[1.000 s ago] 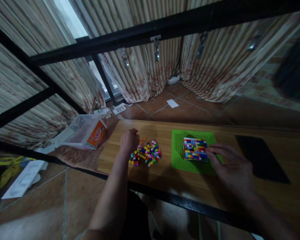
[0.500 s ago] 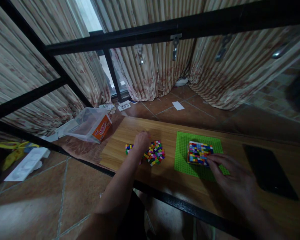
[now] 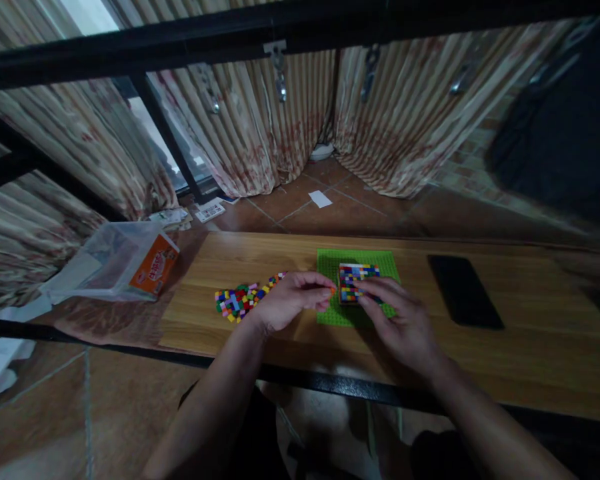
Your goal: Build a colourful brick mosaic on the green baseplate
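A green baseplate (image 3: 384, 261) lies on the wooden table (image 3: 530, 347). On it stands a block of many-coloured small bricks (image 3: 356, 277). My left hand (image 3: 293, 300) reaches over the plate's left edge with its fingers pinched on a small orange brick (image 3: 333, 291), close to the block. My right hand (image 3: 405, 323) rests on the plate with its fingers curled against the block's front and right side. A pile of loose coloured bricks (image 3: 240, 300) lies left of my left hand.
A black flat slab (image 3: 463, 291) lies on the table right of the plate. A clear plastic box with an orange label (image 3: 125, 260) lies off the table's left end. Black metal bars (image 3: 230, 33) cross overhead. Curtains hang behind, papers lie on the tiled floor.
My left hand has left the loose pile and moved right to the block, with a small brick pinched. My right hand has shifted left onto the block. The camera has swung right.
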Demonstrator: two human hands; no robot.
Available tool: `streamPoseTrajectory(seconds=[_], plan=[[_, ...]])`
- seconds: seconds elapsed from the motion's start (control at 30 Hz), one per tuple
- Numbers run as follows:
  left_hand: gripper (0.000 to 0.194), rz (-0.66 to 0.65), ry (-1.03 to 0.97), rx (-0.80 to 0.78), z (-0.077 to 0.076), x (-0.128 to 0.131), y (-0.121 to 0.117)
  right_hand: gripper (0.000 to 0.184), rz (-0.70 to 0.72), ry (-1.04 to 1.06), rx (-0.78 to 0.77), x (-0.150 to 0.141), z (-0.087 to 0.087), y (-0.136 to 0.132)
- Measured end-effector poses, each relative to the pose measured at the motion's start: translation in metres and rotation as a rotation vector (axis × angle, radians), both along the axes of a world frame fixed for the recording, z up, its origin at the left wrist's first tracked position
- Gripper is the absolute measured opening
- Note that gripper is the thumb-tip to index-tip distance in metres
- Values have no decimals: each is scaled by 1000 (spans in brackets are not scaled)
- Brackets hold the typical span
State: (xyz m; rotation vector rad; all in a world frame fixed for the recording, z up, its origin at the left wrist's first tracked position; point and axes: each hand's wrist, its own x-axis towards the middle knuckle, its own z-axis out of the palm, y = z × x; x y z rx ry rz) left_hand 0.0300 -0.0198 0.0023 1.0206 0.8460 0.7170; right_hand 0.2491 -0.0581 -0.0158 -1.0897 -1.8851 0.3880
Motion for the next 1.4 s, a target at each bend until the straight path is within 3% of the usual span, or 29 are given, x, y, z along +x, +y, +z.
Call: streamPoseTrajectory(seconds=[0.2, 0.5, 0.63, 0.83, 1.4], plan=[[27, -157, -146, -127, -4, 24, -8, 30, 165, 26, -65, -1, 5, -3], [28, -80, -202, -204, -7, 35, -11, 23, 148, 27, -51, 3, 6, -4], [27, -41, -105, -147, -4, 29, -8, 18, 37, -7, -91, 17, 6, 0], [19, 109, 226, -13, -5, 9, 5, 17, -117, -69, -151, 44, -10, 12], [16, 5, 329, 38, -11, 19, 2, 11, -142, -41, -251, 40, -24, 15]])
